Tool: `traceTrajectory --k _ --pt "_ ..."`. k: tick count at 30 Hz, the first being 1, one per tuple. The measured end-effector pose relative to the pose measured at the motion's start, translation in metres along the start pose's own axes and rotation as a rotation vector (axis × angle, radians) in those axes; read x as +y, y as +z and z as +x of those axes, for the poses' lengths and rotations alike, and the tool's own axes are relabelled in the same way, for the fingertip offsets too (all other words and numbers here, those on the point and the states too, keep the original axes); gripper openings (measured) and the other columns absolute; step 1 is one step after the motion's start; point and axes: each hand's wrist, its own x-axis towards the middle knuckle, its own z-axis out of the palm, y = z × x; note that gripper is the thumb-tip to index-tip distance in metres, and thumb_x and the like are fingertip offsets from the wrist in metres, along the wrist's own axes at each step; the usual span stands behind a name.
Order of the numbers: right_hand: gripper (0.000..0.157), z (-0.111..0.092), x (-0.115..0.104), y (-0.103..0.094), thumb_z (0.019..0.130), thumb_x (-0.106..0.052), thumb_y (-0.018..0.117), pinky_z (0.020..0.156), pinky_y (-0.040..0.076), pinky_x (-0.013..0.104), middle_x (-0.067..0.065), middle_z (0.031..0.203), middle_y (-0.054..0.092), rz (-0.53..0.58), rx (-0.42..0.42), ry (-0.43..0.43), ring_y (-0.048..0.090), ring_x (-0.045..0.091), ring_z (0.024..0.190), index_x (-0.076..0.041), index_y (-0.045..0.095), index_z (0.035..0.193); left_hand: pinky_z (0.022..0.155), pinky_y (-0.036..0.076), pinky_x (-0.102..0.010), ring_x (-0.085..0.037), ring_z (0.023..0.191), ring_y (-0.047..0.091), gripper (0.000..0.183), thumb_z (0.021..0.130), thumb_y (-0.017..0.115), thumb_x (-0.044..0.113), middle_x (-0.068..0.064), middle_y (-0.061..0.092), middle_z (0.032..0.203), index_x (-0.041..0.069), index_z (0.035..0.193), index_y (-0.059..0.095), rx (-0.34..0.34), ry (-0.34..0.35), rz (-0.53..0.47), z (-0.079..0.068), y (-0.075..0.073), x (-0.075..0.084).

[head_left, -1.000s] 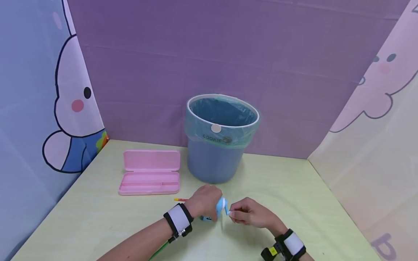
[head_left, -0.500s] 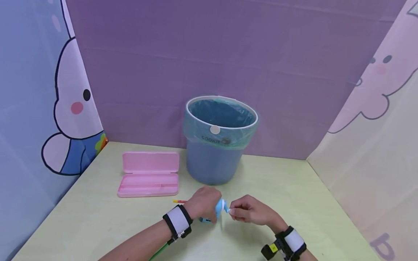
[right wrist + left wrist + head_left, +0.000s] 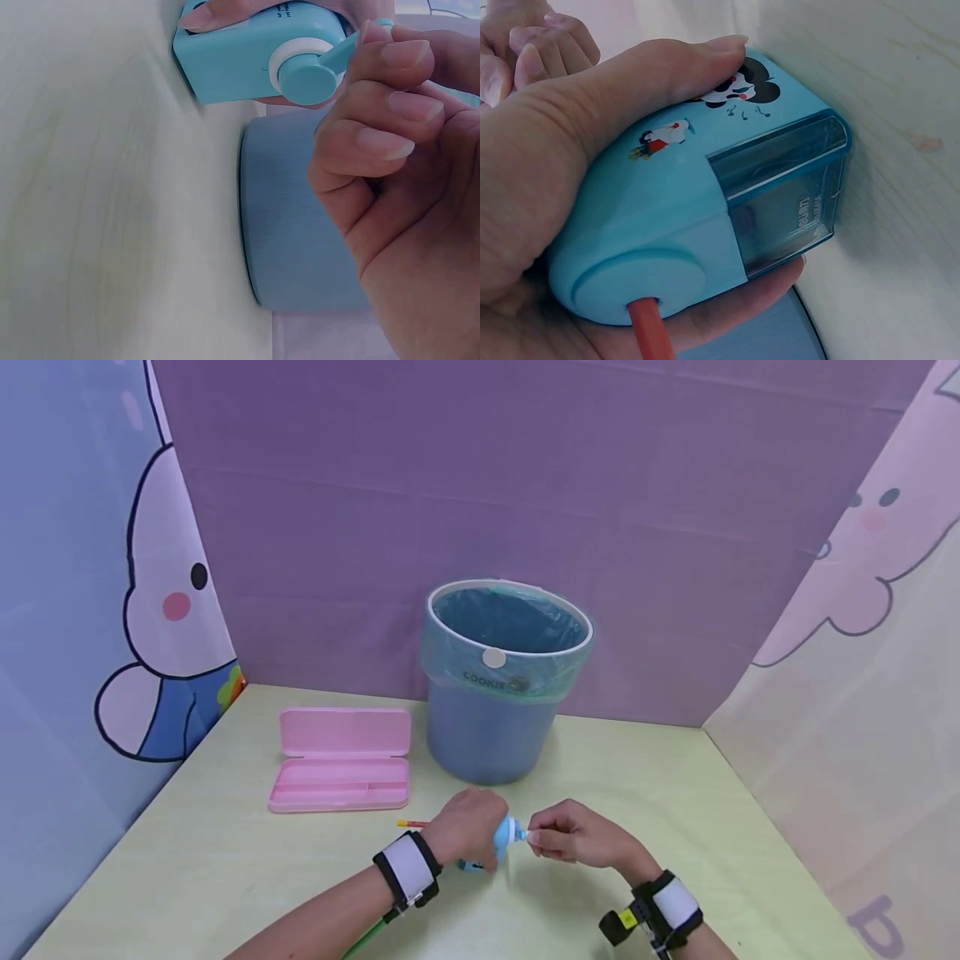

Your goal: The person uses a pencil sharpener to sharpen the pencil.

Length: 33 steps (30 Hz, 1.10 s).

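My left hand (image 3: 468, 827) grips a light blue crank pencil sharpener (image 3: 682, 187) on the table, thumb across its printed top and fingers around its far side. A red pencil (image 3: 651, 330) sticks out of the sharpener's round front hole; in the head view its yellow-tipped end shows left of the hand. A see-through shavings drawer (image 3: 780, 199) forms the sharpener's lower part. My right hand (image 3: 573, 835) pinches the knob of the crank handle (image 3: 341, 56) between thumb and index finger, the other fingers curled. The rest of the pencil is hidden behind the left hand.
Behind the hands stands a blue bin (image 3: 487, 727) lined with a thin bag. An open pink pencil case (image 3: 341, 785) lies to its left. Purple and printed cloth walls (image 3: 675, 568) close off the table's back and sides.
The right hand has carried the crank knob upward, so the handle that pointed down now points toward the right hand. The left hand stays on the sharpener.
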Motion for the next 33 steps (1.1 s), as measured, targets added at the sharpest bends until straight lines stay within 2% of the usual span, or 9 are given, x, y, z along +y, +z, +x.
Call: traceTrajectory --k 8,15,22,28,33 --pt "0.030 0.006 -0.003 -0.006 0.102 -0.025 0.051 0.048 0.032 0.023 -0.002 0.059 0.039 -0.038 0.040 0.009 0.035 0.009 0.048 -0.003 0.063 0.085 0.061 0.042 -0.025 -0.011 0.063 0.048 0.044 0.059 0.093 0.037 0.007 0.051 0.068 0.015 0.080 0.060 -0.005 -0.004 0.013 0.000 0.001 -0.002" --pt "0.029 0.011 -0.004 -0.015 0.102 -0.025 0.051 0.047 0.029 0.024 -0.002 0.058 0.038 -0.053 0.036 0.031 0.032 0.010 0.048 -0.005 0.063 0.085 0.061 0.042 -0.025 -0.010 0.064 0.048 0.045 0.059 0.092 0.039 0.008 0.051 0.068 0.015 0.081 0.061 0.001 0.016 0.028 0.002 0.000 -0.003" --pt "0.030 0.017 -0.003 -0.022 0.102 -0.023 0.050 0.049 0.031 0.023 -0.003 0.061 0.039 -0.094 0.053 0.029 0.033 0.009 0.050 0.000 0.062 0.087 0.060 0.043 -0.024 -0.010 0.063 0.048 0.044 0.060 0.092 0.036 0.007 0.052 0.067 0.014 0.082 0.060 -0.005 0.021 0.018 0.002 -0.002 -0.003" --pt "0.025 0.020 0.000 -0.024 0.102 -0.025 0.052 0.049 0.032 0.024 -0.003 0.060 0.039 -0.098 0.051 0.046 0.035 0.010 0.049 -0.012 0.063 0.083 0.060 0.042 -0.024 -0.010 0.063 0.048 0.044 0.061 0.091 0.037 0.008 0.052 0.068 0.014 0.082 0.061 -0.006 0.030 0.034 0.001 -0.001 -0.002" --pt "0.025 0.021 0.001 -0.025 0.102 -0.026 0.052 0.049 0.032 0.025 -0.003 0.058 0.036 -0.123 0.059 0.041 0.032 0.010 0.048 -0.014 0.062 0.083 0.058 0.040 -0.024 -0.010 0.061 0.047 0.043 0.061 0.090 0.036 0.007 0.050 0.066 0.015 0.079 0.058 -0.002 0.042 0.051 0.001 0.000 -0.003"
